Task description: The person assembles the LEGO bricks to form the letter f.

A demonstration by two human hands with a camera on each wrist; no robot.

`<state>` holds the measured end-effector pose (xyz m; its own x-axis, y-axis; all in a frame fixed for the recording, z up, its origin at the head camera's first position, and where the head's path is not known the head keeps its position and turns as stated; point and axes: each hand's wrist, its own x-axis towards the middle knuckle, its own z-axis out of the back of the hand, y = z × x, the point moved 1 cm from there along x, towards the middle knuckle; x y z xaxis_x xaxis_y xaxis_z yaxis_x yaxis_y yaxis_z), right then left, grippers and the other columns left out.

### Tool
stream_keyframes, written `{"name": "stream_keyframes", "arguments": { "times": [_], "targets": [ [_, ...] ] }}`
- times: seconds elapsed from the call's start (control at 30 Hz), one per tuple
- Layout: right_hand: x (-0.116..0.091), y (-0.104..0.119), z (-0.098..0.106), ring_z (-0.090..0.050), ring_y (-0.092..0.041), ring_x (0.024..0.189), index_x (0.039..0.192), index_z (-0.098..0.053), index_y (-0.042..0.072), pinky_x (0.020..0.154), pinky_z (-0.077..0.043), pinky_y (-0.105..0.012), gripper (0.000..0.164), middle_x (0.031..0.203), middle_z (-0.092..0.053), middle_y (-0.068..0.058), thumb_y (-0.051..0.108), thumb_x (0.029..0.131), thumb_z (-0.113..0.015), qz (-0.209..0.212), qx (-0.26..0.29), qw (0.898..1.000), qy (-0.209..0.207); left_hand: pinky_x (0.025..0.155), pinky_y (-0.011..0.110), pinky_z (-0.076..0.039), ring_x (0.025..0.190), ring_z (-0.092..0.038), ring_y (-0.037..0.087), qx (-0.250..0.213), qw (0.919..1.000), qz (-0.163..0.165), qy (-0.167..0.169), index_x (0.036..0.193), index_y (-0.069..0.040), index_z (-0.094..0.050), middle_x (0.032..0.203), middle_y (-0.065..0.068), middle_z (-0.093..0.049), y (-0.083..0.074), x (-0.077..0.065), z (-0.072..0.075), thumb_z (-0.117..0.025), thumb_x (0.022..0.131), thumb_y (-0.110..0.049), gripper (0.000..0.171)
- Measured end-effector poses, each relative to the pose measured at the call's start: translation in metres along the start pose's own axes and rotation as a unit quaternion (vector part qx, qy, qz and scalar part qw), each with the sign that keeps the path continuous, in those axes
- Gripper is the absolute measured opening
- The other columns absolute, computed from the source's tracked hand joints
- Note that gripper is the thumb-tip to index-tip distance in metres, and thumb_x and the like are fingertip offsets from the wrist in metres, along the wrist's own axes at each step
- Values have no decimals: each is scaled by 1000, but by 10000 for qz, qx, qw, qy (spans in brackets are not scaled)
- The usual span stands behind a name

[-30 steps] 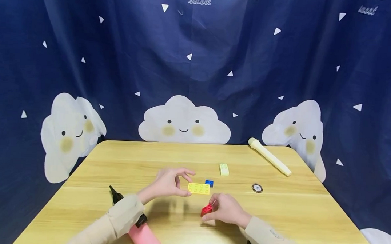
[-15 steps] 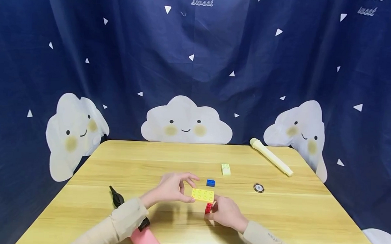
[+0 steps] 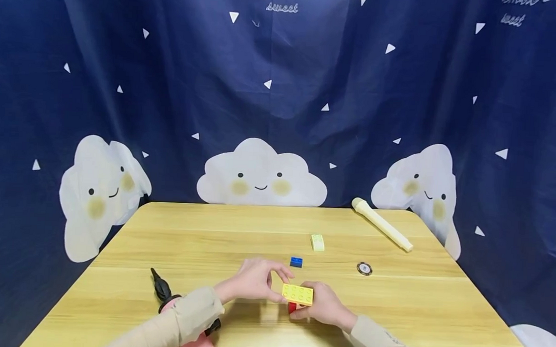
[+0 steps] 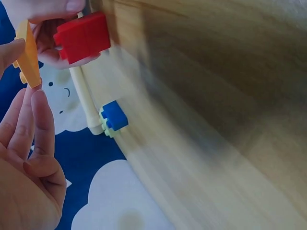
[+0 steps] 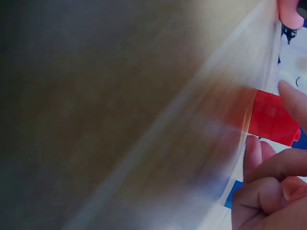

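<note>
We are seeing the left hand (image 3: 253,281) pinching a flat yellow rectangular plastic brick (image 3: 297,294) by its left end, while the right hand (image 3: 327,305) is pinching a small red plastic brick (image 4: 86,38). The yellow brick is staying between the hands, above the red one, its long axis running left to right. In the head view we are not seeing the gap under it; the left wrist view is showing both bricks standing apart, red studs facing the yellow underside.
</note>
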<state>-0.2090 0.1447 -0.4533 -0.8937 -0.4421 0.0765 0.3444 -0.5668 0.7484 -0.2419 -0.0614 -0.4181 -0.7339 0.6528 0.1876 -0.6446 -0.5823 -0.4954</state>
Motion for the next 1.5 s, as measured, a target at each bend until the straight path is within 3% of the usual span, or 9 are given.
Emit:
{"name": "stream_keyframes", "arguments": {
  "times": [0.2,0.43,0.67,1.03,1.17,1.33,1.5],
  "targets": [
    [0,-1,2,-59,-12,82,105,-65,3,72,-45,-29,45,95,-69,-3,19,67,-85,-117,414,9989,-173,59,21,-35,50,-48,-7,-29,10000,89,-3,107,-28,-69,92,-24,-69,2,1,-3,-82,66,-41,45],
    [-1,0,1,-53,-10,77,96,-67,10,67,-39,-24,33,87,-66,4,20,69,-84,-267,411,9986,-219,52,19,-32,47,-46,-7,192,9997,144,-54,104,-33,-71,89,-24,-69,8,2,-9,-82,64,-45,43],
    [-1,2,2,-50,-5,68,94,-67,11,63,-38,-21,35,78,-62,6,21,67,-85,-204,280,9989,-312,57,19,-32,51,-45,-10,502,9987,-71,-71,97,-39,-73,101,-19,-70,6,4,-14,-81,65,-47,34],
    [0,2,0,-50,-8,70,93,-66,9,62,-37,-22,33,80,-62,3,18,67,-85,-154,234,9993,-242,64,22,-32,57,-41,-6,507,9986,45,-103,92,-37,-72,96,-23,-69,4,4,-19,-82,62,-42,33],
    [0,2,0,-51,-8,69,90,-66,9,61,-39,-22,32,78,-62,3,18,66,-85,-176,250,9991,-277,61,23,-31,56,-36,-4,504,9985,12,-208,90,-38,-70,89,-25,-68,4,3,-19,-82,61,-41,32],
    [1,1,0,-51,-7,67,87,-66,8,58,-40,-21,31,75,-62,3,19,65,-85,-172,246,9991,-290,55,21,-28,55,-35,-6,830,9954,-355,-308,89,-40,-72,90,-25,-69,4,2,-19,-81,63,-43,27],
    [1,0,0,-50,-7,67,85,-66,8,58,-40,-20,31,75,-62,4,19,65,-86,-193,197,9991,-323,48,16,-21,53,-27,-7,1605,9794,-1117,-513,88,-39,-74,91,-22,-71,2,2,-16,-78,65,-44,24]
  ]
}}
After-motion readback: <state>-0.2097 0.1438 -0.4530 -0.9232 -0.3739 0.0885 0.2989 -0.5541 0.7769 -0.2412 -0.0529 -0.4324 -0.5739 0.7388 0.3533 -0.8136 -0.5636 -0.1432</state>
